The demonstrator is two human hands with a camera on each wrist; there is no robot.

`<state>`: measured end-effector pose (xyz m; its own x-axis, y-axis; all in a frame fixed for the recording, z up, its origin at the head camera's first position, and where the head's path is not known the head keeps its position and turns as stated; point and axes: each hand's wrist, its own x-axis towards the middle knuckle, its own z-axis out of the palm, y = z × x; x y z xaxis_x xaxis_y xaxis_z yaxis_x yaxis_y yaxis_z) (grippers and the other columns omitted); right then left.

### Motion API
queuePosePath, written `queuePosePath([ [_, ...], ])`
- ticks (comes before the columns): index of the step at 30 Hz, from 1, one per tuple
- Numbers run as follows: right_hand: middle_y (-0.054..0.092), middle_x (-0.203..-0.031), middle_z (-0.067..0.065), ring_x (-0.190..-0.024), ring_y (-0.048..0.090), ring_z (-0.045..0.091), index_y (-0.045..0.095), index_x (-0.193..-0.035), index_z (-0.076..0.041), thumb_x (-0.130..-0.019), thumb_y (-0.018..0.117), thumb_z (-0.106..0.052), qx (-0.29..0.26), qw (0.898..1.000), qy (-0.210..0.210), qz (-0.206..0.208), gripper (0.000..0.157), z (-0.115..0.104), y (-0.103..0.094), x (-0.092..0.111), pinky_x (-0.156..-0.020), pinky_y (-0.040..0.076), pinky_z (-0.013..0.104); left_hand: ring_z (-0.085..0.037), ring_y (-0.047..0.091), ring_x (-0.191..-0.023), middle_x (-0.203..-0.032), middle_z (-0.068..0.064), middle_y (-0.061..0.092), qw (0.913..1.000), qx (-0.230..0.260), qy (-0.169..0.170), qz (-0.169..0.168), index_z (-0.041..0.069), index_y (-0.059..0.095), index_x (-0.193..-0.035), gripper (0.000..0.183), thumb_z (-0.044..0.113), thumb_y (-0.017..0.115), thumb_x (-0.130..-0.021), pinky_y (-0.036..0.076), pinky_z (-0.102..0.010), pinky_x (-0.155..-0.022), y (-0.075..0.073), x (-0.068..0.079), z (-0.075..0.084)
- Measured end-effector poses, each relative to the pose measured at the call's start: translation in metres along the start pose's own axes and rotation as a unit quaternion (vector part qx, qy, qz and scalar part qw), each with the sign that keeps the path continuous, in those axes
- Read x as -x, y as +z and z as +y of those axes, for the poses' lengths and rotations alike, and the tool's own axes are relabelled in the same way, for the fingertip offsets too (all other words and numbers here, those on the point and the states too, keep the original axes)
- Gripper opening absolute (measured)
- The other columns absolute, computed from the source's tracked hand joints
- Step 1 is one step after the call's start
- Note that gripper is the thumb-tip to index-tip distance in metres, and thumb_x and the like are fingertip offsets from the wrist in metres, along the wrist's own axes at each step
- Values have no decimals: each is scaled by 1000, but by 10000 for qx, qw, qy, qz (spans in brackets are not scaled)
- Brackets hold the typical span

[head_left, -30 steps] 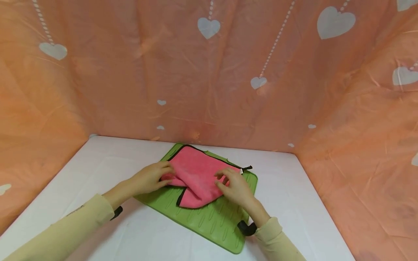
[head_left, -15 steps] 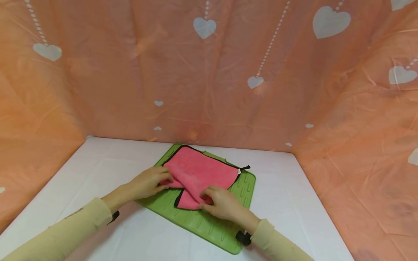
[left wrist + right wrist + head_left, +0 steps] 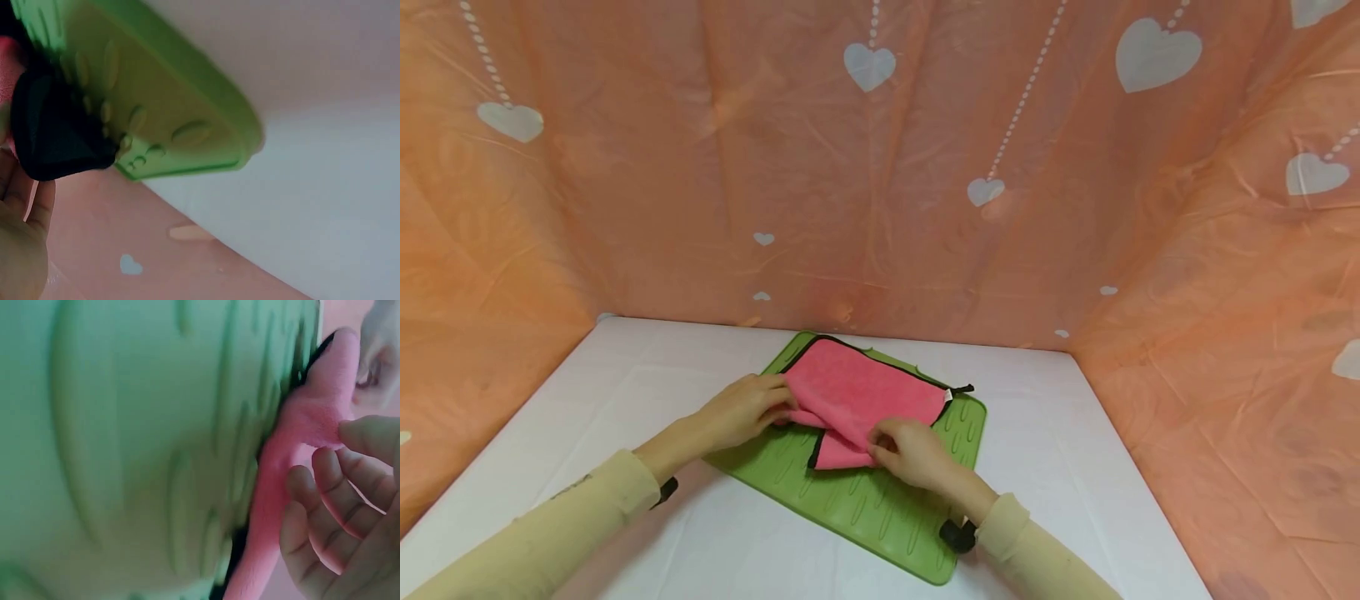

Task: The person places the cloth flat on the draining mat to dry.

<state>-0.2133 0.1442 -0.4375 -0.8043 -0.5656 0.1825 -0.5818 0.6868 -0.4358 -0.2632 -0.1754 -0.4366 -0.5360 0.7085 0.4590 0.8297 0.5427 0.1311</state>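
A pink cloth (image 3: 850,379) with black edging lies partly folded on a green ridged mat (image 3: 865,517). My left hand (image 3: 741,410) pinches the cloth's left edge between thumb and fingers. At the front fold, my right hand (image 3: 917,454) pinches the cloth. Up close in the right wrist view, thumb and index finger of the right hand (image 3: 350,531) hold a raised bit of the pink cloth (image 3: 269,487). In the left wrist view, a black flap (image 3: 56,131) hides much of what the left hand (image 3: 22,244) grips.
The mat lies at an angle on a white table (image 3: 662,375). An orange curtain (image 3: 820,167) with white hearts surrounds the table at the back and sides. A small black loop (image 3: 961,389) and a white tag (image 3: 948,396) stick out at the cloth's right corner.
My right hand has moved left and toward the front, from the cloth's right side to its front fold, and now pinches it. The front flap has lifted slightly. My left hand stays near the left edge.
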Motion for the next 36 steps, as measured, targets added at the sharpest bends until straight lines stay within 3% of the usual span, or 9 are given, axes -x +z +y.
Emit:
queuePosePath([
  [7,69,-90,-2,-78,63,12,72,-96,-12,-99,69,-15,-12,9977,549,387,5,23,-15,-9,-67,51,29,-20,66,-90,-97,1,67,9992,-72,-387,81,11,75,-100,14,4,80,-90,54,-47,-84,-4,-10,-10],
  [14,72,-93,1,-86,67,16,73,-100,-10,-100,69,-14,-213,9950,931,279,6,50,-14,-23,-76,55,35,-25,67,-94,-98,-2,69,9990,-68,-418,138,11,75,-99,11,5,79,-91,54,-50,-87,4,-21,-21],
  [22,73,-94,1,-89,67,17,75,-99,-10,-98,69,-15,-423,9919,1182,210,8,64,-6,-30,-81,56,38,-24,68,-89,-95,-1,69,9979,-4,-543,-365,13,77,-91,17,-4,75,-89,56,-46,-81,13,-27,-26],
  [26,73,-97,2,-90,68,17,76,-104,-10,-99,68,-15,-652,9886,1289,415,10,61,-8,-28,-81,56,38,-20,68,-86,-95,2,67,9955,45,-673,-659,15,76,-90,19,-4,74,-88,55,-47,-80,15,-24,-24],
  [30,71,-95,0,-81,65,12,75,-109,-9,-98,70,-15,-843,9838,1291,918,13,48,-13,-23,-71,54,32,-15,64,-82,-94,4,66,9936,126,-717,-869,15,76,-94,10,5,74,-92,54,-46,-81,16,-22,-22],
  [36,67,-97,-2,-75,59,8,74,-112,-9,-100,70,-19,-689,9845,832,1380,16,17,-22,-22,-64,49,27,-12,62,-83,-98,4,67,9904,209,-800,-1110,14,75,-100,5,16,71,-99,54,-46,-82,15,-21,-18],
])
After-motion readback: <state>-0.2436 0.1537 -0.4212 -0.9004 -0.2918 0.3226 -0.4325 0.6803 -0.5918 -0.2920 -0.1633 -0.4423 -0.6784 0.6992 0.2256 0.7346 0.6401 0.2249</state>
